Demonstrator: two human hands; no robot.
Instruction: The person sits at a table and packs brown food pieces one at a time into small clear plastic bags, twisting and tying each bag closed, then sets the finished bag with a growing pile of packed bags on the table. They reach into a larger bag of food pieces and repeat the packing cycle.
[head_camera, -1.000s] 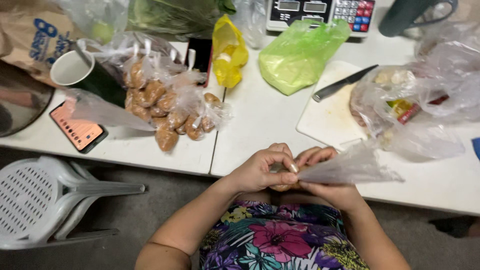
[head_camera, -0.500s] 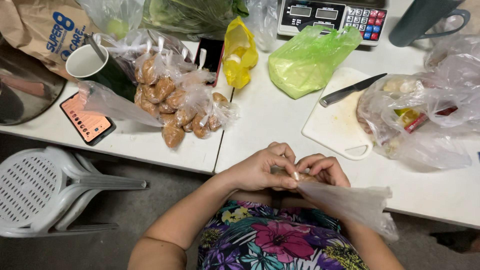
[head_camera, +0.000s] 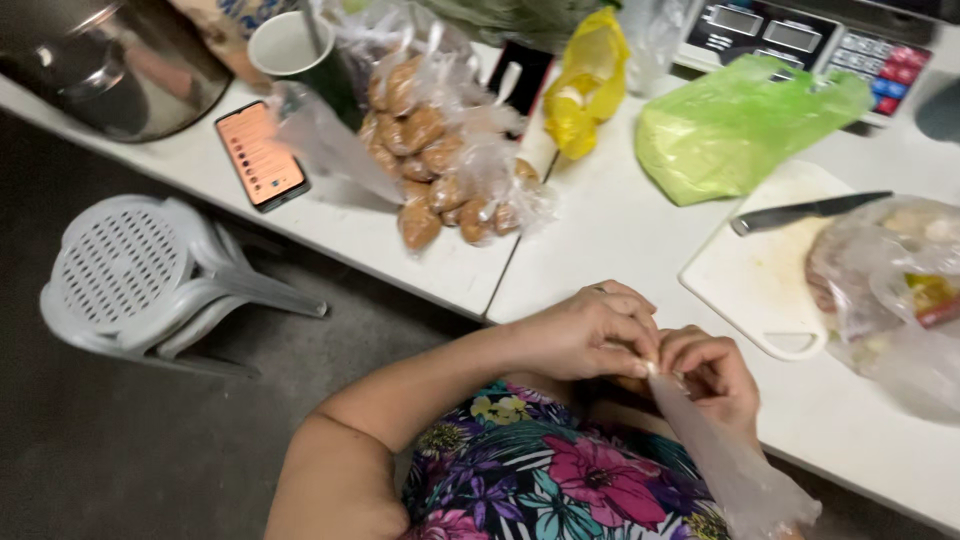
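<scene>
I see both hands, left hand (head_camera: 590, 335) and right hand (head_camera: 705, 370), pinched on an empty clear bag (head_camera: 735, 465), its mouth unopened, nothing packed yet.

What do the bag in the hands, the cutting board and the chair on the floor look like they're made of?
The clear bag pinched by the left hand and right hand looks like thin plastic film: see-through, crinkled, limp. The cutting board seems to be white matte plastic, stained, with a moulded handle slot. The chair looks like moulded grey-white plastic, with a perforated seat and one-piece legs.
</scene>
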